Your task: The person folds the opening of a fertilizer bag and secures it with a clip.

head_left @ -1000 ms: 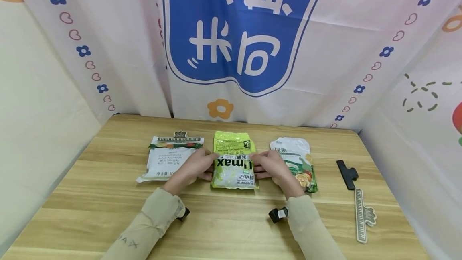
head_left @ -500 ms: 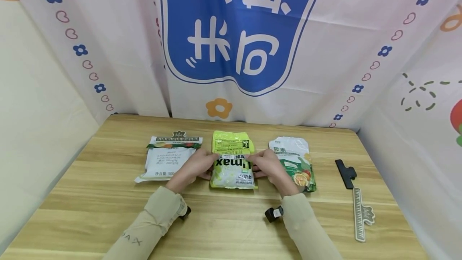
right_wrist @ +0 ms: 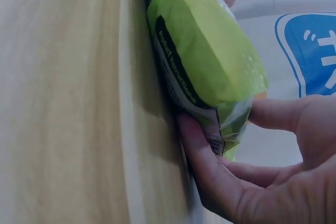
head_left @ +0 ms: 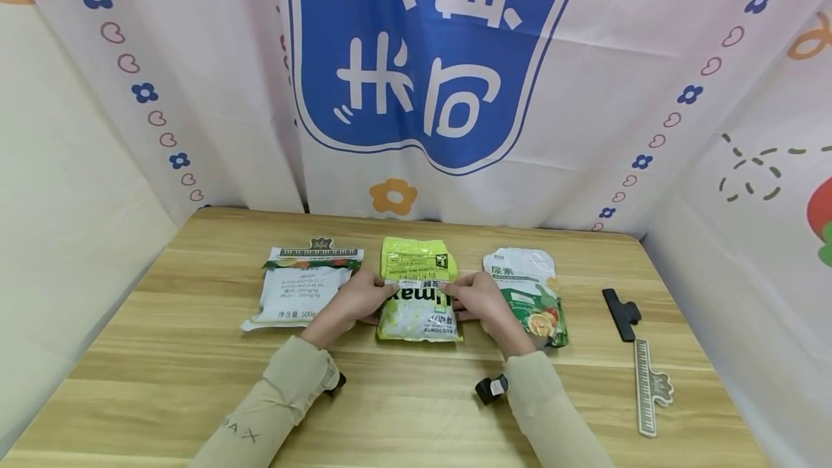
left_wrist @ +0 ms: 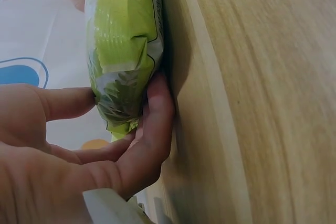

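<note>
In the head view a lime-green and white fertilizer bag [head_left: 419,320] lies flat at the middle of the table, its printing upside down. My left hand [head_left: 357,297] grips its left edge, thumb on top. My right hand [head_left: 482,299] holds the right edge the same way. The left wrist view has fingers [left_wrist: 159,124] curled under the plump green side of the bag [left_wrist: 123,30]. In the right wrist view, fingers [right_wrist: 207,169] likewise reach beneath the bag [right_wrist: 210,51], against the tabletop. The bag's underside is mostly hidden.
Left of it lies a white bag [head_left: 295,298] with a decorated clip [head_left: 320,250] across its top. A white-and-green pouch [head_left: 520,280] lies to the right. Further right are a black clip [head_left: 622,314] and a grey clip [head_left: 646,388]. Behind the table [head_left: 416,410] hangs a printed cloth [head_left: 585,128].
Both hands keep their hold on the bag's sides, with only slight shifts of the fingers. The bag stays in place, and the view has shifted a little.
</note>
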Tool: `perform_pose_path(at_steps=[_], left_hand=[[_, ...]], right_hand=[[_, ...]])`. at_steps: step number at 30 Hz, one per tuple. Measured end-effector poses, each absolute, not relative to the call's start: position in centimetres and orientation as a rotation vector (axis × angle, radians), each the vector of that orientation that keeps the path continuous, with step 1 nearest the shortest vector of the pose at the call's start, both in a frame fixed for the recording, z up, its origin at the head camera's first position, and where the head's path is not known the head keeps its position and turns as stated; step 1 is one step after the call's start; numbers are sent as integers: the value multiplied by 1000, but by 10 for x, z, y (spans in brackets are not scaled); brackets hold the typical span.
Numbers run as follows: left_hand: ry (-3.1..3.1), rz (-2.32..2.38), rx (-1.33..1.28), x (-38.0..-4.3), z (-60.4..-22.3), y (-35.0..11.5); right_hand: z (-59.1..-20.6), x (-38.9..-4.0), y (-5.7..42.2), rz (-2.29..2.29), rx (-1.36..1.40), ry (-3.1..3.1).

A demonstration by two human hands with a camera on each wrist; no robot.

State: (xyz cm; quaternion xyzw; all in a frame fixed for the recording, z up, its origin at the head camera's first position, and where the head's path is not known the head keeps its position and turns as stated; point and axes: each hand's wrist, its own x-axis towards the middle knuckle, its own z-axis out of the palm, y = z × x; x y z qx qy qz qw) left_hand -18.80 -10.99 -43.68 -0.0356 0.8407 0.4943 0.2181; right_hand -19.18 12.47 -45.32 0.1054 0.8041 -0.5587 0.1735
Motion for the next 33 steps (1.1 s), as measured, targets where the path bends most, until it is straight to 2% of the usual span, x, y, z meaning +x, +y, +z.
perform_pose_path(at_steps=[33], left_hand=[[2295, 1388, -61, -189, -440, -111]], right_hand=[[-453, -192, 125, -1596, 266, 2271]])
